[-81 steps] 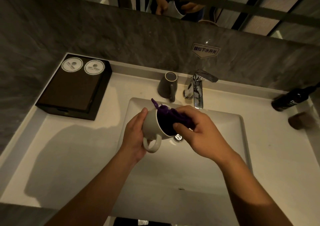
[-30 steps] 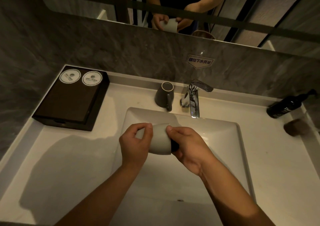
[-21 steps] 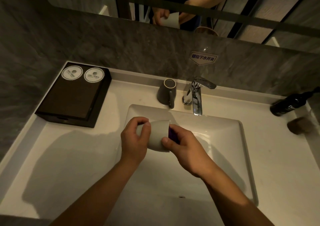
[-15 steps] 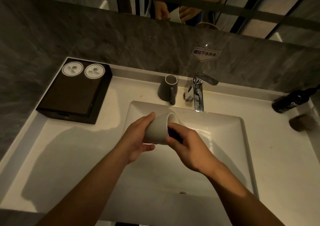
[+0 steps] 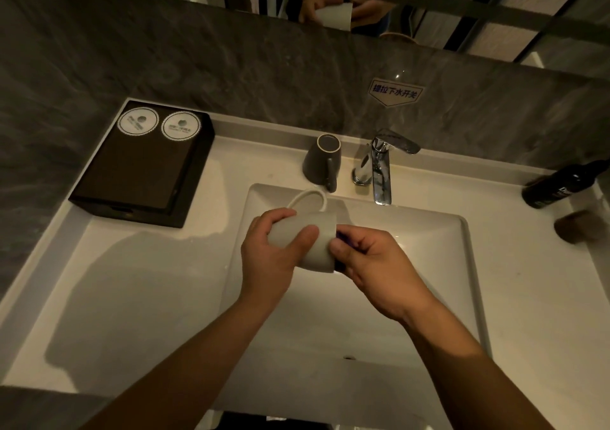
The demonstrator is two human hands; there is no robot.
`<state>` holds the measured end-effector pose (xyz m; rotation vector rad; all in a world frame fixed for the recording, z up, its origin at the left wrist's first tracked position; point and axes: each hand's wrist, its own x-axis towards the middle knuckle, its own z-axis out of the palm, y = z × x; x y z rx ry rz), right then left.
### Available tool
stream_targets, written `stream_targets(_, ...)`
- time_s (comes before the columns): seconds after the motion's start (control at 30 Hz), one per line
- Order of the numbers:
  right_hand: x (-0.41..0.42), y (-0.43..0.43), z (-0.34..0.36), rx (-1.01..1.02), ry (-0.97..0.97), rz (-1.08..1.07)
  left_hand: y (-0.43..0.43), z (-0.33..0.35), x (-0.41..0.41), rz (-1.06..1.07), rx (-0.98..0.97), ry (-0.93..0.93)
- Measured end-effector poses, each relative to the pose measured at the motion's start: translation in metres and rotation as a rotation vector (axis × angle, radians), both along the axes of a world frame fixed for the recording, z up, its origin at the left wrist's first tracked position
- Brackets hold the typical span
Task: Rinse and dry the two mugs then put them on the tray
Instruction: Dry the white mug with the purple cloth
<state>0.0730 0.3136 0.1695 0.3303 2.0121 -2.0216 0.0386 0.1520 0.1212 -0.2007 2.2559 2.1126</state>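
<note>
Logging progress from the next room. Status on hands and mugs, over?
Left hand grips light mug over sink. Right hand works purple cloth at its mouth. Dark mug upside down by faucet. Tray unobstructed.

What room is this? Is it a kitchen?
More likely a bathroom, maybe in a hotel. There is a white washbasin with a chrome tap, a mirror above the stone wall, and a dark pump bottle on the counter. The left hand holds a light mug over the basin.
</note>
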Motion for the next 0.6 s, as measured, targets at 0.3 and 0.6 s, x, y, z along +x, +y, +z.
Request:
stream_targets(0.3,0.003,0.002,-0.002,0.244,0.14,-0.052,-0.018,0.015,-0.023,-0.283,0.134,-0.236)
stream_targets(0.6,0.012,-0.002,-0.006,0.306,0.171,0.02,-0.006,0.025,-0.032,-0.024,0.252,-0.581)
